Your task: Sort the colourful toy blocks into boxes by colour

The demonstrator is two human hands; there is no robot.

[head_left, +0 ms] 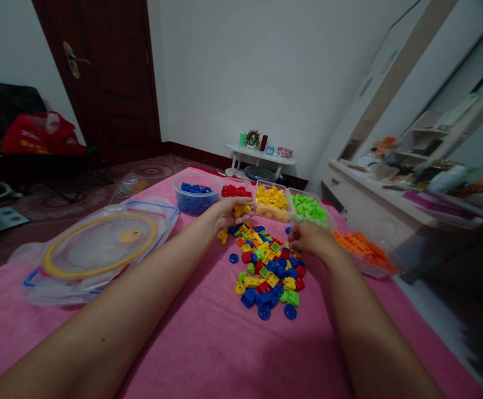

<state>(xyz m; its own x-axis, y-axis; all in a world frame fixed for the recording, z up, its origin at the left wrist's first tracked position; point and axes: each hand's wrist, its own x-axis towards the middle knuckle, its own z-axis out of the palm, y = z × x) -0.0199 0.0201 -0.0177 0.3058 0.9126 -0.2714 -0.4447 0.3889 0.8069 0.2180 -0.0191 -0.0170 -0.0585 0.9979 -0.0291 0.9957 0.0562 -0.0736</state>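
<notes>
A pile of mixed building bricks [266, 257] in red, yellow, blue, green and orange lies on a pink cloth [208, 332]. My left hand [226, 213] is over the pile's far left edge, its fingers curled around several yellow bricks [241, 210]. At the pile's right side, my right hand [313, 239] reaches down with its fingers pinched together. Yellow pieces show just below those fingertips; what is between them is hidden. A blue wheel [234, 258] sits apart at the left of the pile.
Beyond the pile stand tubs of blue bricks [198, 202], red bricks [235, 190], yellow bricks [272, 200] and green bricks [308, 208]. A box of orange bricks [364, 252] is at the right. Stacked clear lids [104, 246] lie left, near a cluttered desk's opposite side.
</notes>
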